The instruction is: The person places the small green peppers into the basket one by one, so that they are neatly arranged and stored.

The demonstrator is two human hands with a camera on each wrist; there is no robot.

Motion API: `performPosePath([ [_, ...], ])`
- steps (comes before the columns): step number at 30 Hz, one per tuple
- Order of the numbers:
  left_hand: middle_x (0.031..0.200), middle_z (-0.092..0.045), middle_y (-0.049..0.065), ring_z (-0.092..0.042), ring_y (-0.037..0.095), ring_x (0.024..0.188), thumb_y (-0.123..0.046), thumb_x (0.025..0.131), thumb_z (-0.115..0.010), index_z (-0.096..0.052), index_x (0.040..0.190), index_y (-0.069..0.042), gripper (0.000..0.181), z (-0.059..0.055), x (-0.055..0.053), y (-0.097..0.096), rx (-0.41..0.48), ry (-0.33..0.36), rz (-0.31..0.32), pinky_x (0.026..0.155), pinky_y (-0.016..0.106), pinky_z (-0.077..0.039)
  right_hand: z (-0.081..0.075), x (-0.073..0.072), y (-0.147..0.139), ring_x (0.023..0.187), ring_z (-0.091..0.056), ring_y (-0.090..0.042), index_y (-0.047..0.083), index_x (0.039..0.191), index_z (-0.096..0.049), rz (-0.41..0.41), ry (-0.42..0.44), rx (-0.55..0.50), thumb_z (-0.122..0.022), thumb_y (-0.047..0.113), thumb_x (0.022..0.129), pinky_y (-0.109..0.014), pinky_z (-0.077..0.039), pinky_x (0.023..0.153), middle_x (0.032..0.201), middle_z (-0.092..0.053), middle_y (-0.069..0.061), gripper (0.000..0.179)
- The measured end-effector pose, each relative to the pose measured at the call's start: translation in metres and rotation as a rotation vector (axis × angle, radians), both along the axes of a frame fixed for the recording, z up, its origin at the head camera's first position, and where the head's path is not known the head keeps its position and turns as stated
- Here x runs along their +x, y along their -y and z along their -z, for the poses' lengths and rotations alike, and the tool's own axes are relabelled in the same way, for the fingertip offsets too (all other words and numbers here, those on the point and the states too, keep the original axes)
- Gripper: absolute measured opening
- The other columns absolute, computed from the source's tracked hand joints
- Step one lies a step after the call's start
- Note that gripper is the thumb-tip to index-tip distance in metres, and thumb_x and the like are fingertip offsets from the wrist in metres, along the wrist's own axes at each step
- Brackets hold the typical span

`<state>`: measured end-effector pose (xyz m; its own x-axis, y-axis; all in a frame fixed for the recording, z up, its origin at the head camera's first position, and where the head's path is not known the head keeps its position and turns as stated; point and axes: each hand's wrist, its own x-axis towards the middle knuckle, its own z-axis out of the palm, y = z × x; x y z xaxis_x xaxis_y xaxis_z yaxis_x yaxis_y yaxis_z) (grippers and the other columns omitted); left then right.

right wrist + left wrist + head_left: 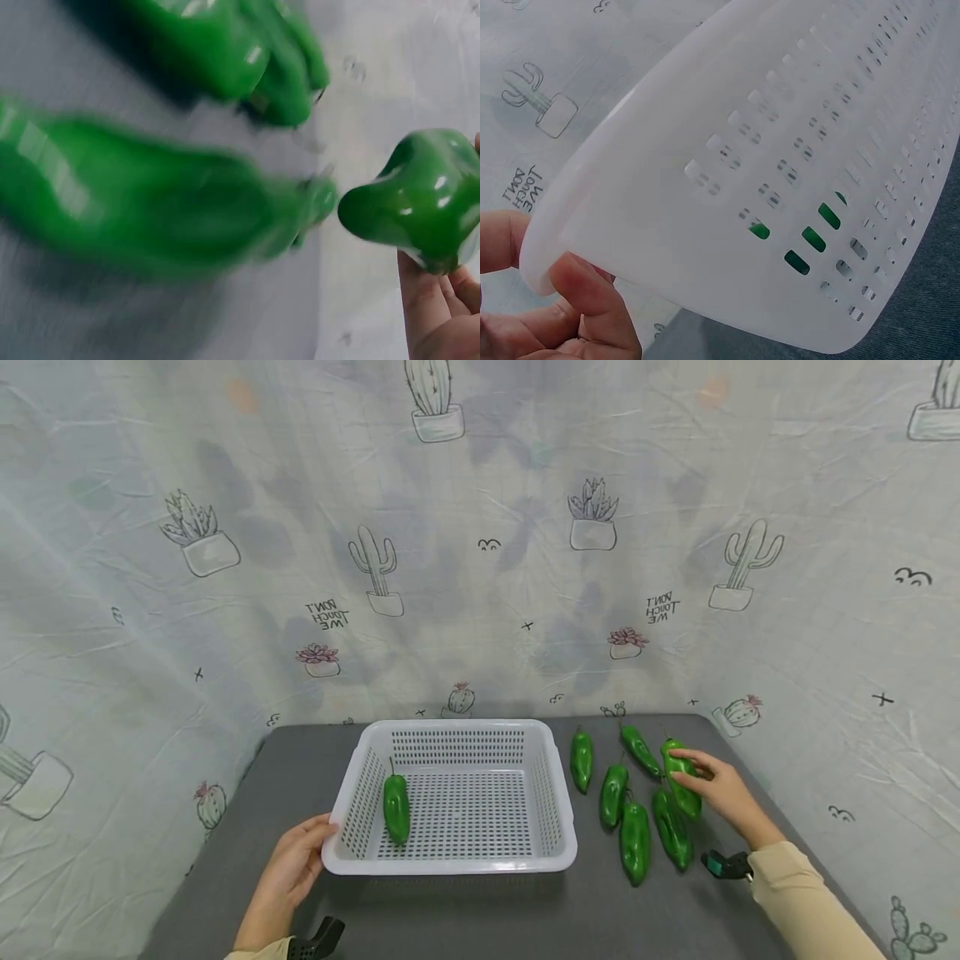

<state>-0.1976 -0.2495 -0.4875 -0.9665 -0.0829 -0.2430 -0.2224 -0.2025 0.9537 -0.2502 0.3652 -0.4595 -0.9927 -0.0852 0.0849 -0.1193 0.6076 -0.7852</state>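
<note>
My left hand (pixel 288 864) pinches the left front rim of a white perforated plastic basket (pixel 450 866), thumb on one side and fingers on the other in the left wrist view. One long green pepper (pixel 396 810) lies inside the basket, near its left wall. On the right, my right hand (pixel 723 789) grips another green pepper (pixel 686 802) between thumb and fingers; in the right wrist view this pepper (pixel 431 195) is held apart from the others. Beside it lie several loose green peppers, among them one (pixel 671 829) just below the hand.
A dark grey table (pixel 450 918) bears everything, its far edge meeting a pale curtain (pixel 480 593) printed with cacti. More loose peppers, such as one (pixel 581 761) close to the basket's right side, lie between the basket and my right hand.
</note>
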Motion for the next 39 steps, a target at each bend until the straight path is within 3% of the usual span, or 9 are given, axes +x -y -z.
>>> performPosePath([
  [11,0.107,-0.062,-0.001,-0.062,0.007,0.095,-0.007,0.095,-0.051,-0.03,0.139,0.013,0.053,0.0,-0.002,-0.002,-0.022,-0.004,0.01,0.079,0.026,-0.052,-0.028,-0.009,0.058,0.135,-0.025,-0.049,0.008,0.141,-0.042,-0.09,0.001,-0.138,-0.058,0.031,0.094,-0.064,-0.033,0.097,0.15,-0.026,-0.025,0.055],
  [21,0.106,-0.063,-0.001,-0.062,0.006,0.094,-0.006,0.094,-0.05,-0.029,0.139,0.014,0.053,-0.002,-0.001,0.0,-0.023,-0.018,0.003,0.078,0.025,-0.052,-0.04,-0.036,0.12,0.136,-0.028,-0.045,0.012,0.14,-0.046,-0.186,0.021,-0.207,-0.061,0.031,0.093,-0.061,-0.034,0.1,0.15,-0.03,-0.022,0.053],
  [29,0.101,-0.064,-0.003,-0.063,0.006,0.092,-0.005,0.093,-0.05,-0.031,0.138,0.014,0.052,0.0,0.001,-0.003,-0.005,-0.021,-0.002,0.078,0.026,-0.052,-0.042,-0.05,0.163,0.137,-0.028,-0.042,0.012,0.139,-0.047,-0.237,0.066,-0.272,-0.062,0.031,0.092,-0.058,-0.033,0.103,0.151,-0.028,-0.021,0.053],
  [35,0.104,-0.064,-0.001,-0.063,0.007,0.093,-0.005,0.094,-0.05,-0.031,0.138,0.014,0.053,0.002,0.002,-0.004,-0.015,-0.019,-0.007,0.078,0.026,-0.052,-0.041,-0.058,0.2,0.121,-0.05,-0.037,0.009,0.138,-0.047,-0.301,0.079,-0.353,-0.062,0.024,0.092,-0.044,-0.049,0.088,0.141,-0.042,-0.024,0.052],
  [39,0.104,-0.064,-0.001,-0.063,0.007,0.093,-0.005,0.093,-0.049,-0.03,0.138,0.015,0.052,0.001,0.004,-0.003,-0.013,-0.023,-0.013,0.078,0.026,-0.052,-0.038,-0.065,0.227,0.118,-0.052,-0.035,0.011,0.137,-0.049,-0.321,0.105,-0.389,-0.064,0.023,0.091,-0.038,-0.051,0.084,0.138,-0.046,-0.022,0.05],
])
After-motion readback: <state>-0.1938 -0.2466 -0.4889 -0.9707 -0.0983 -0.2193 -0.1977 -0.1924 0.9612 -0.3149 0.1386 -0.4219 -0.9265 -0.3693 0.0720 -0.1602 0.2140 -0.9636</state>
